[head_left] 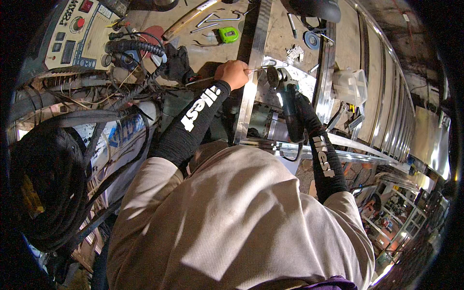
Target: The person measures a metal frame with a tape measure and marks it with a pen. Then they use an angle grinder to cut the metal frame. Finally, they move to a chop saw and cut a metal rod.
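Note:
My left hand (235,74) is closed on a thin metal rod (258,69), which sticks out on both sides of the fist. The rod's right end reaches the disc (273,77) of a dark angle grinder (292,113); whether they touch I cannot tell. Around the grinder's body, my right hand (303,102) is closed, mostly hidden by the tool and deep shadow. Both forearms wear black sleeves with white lettering. Beneath the hands runs a shiny metal frame (246,104), and the left wrist is just left of its upright bar.
A welding machine (72,36) with tangled cables stands at the far left. On the board lie a green tape measure (228,35), hex keys (212,21), a wooden-handled tool (188,20) and a blue disc (311,40). A clear plastic container (350,87) sits right of the grinder.

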Tool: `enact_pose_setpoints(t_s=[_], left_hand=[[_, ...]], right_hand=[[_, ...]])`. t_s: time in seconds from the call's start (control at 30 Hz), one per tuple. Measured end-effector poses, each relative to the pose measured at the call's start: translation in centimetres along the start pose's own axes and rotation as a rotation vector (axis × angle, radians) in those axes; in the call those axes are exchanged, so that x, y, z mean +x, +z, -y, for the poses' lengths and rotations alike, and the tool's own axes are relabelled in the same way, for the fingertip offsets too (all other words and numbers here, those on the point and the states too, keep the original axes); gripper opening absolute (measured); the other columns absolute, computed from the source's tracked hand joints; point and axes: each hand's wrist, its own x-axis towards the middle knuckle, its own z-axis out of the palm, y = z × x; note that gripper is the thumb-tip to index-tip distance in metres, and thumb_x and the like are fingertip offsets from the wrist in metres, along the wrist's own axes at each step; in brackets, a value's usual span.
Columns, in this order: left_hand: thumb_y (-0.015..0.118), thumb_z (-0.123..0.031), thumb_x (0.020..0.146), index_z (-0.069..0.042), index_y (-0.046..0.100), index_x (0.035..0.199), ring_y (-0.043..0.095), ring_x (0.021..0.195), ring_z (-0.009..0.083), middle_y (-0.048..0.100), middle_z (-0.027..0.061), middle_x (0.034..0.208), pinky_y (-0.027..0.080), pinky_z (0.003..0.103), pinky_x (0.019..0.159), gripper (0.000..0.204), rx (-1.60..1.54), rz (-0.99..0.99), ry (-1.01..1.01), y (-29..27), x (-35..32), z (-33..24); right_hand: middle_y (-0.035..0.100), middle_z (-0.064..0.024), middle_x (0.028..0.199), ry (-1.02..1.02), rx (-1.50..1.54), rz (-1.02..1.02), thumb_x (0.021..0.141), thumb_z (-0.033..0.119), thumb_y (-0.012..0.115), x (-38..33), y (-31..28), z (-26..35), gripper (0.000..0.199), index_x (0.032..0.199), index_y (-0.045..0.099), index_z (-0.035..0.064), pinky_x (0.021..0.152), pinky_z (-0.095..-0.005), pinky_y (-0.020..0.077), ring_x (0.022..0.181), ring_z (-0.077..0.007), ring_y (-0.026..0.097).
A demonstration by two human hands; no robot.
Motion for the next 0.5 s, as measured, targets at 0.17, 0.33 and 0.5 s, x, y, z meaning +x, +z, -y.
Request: enact_pose_setpoints(t_s=[0.17,0.33,0.5], left_hand=[[0.069,-0.033,0.089,-0.007,0.073,0.087,0.067,0.081,0.0424,0.07,0.0187,0.085,0.051,0.053,0.073,0.026,0.006,-0.026,0.008,0.56,0.21,0.51],[0.07,-0.028,0.088,-0.006,0.076,0.087,0.068,0.082,0.0421,0.071,0.0204,0.084,0.053,0.051,0.076,0.023,-0.035,0.002,0.021,0.28,0.29,0.31],[0.07,-0.024,0.087,-0.005,0.077,0.087,0.068,0.082,0.0422,0.071,0.0216,0.083,0.053,0.05,0.077,0.021,-0.053,-0.002,0.016,-0.09,0.13,-0.16]], right_hand=[[0.068,-0.0079,0.092,0.0,-0.002,-0.006,0.104,0.038,0.053,0.12,0.04,-0.01,0.039,0.116,0.061,0.0021,0.065,-0.0342,0.0549,0.074,-0.018,0.065],[0.068,-0.0079,0.092,-0.003,-0.006,-0.011,0.104,0.038,0.053,0.23,0.09,0.01,0.039,0.116,0.061,0.0022,0.065,-0.0342,0.0549,0.074,-0.018,0.065],[0.068,-0.0078,0.092,-0.005,-0.01,-0.016,0.104,0.038,0.053,0.16,0.03,-0.02,0.039,0.117,0.061,0.0023,0.065,-0.0342,0.055,0.074,-0.018,0.065]])
